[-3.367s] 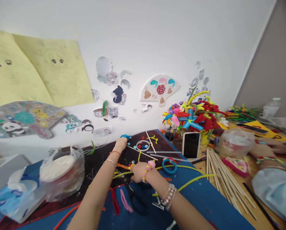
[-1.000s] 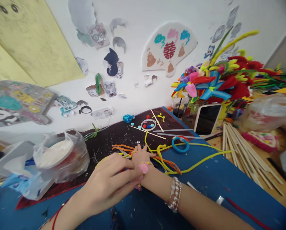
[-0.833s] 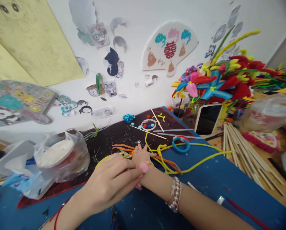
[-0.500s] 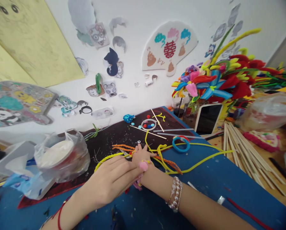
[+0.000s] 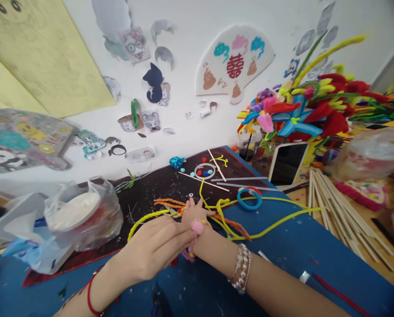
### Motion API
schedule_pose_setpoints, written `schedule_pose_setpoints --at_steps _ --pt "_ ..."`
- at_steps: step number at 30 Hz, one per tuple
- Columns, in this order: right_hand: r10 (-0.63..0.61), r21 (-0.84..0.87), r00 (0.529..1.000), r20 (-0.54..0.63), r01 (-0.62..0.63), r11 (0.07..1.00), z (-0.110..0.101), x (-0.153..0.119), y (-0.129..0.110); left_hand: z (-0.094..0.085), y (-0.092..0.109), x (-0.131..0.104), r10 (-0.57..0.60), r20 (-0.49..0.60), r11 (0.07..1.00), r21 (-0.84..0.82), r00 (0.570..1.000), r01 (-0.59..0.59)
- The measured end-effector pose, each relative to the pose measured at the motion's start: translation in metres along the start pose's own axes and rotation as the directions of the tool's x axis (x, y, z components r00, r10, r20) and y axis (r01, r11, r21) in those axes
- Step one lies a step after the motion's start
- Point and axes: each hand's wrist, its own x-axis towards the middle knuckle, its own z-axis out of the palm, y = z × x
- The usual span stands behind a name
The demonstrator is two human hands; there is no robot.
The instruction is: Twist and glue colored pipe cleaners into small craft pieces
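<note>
Reaching in from the lower left, my left hand has its fingers together on a pipe-cleaner bracelet with a pink pompom, worn around my right wrist. Its thumb and fingertips are partly hidden. My right hand rests on the work mat with its fingers spread and nothing in them. A beaded bracelet circles my right forearm. Twisted orange pipe cleaners and a yellow twisted strand lie by my hands. Long yellow pipe cleaners stretch to the right.
A blue ring and a small round dish of pompoms lie beyond my hands. A bagged bowl stands left. At right are a propped phone, pipe-cleaner flowers and wooden sticks.
Almost nothing differs. My left forearm has shifted very slightly, and its fingers stay at the pompom bracelet. My right hand keeps its place.
</note>
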Motion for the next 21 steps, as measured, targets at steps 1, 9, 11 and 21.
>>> schedule_pose_setpoints --at_steps 1,9,11,21 --pt "0.026 -0.023 0.999 0.031 -0.025 0.999 -0.002 -0.0011 -0.0004 0.0003 -0.0002 -0.0001 0.017 -0.037 1.0 0.011 0.999 -0.017" --pt "0.024 -0.029 0.998 0.051 -0.022 0.999 -0.0065 -0.0053 -0.0016 0.0002 -0.0023 0.0013 0.078 -0.091 0.994 0.085 0.993 -0.071" --pt "0.019 -0.029 0.999 0.047 -0.018 0.999 -0.0068 -0.0071 -0.0019 0.0003 -0.0026 0.0002 0.097 -0.048 0.989 0.12 0.994 -0.091" --pt "0.035 -0.022 0.999 0.003 -0.034 0.999 -0.0041 -0.0067 -0.0022 -0.0044 0.0039 0.0082 0.146 0.009 0.97 0.197 0.989 -0.145"
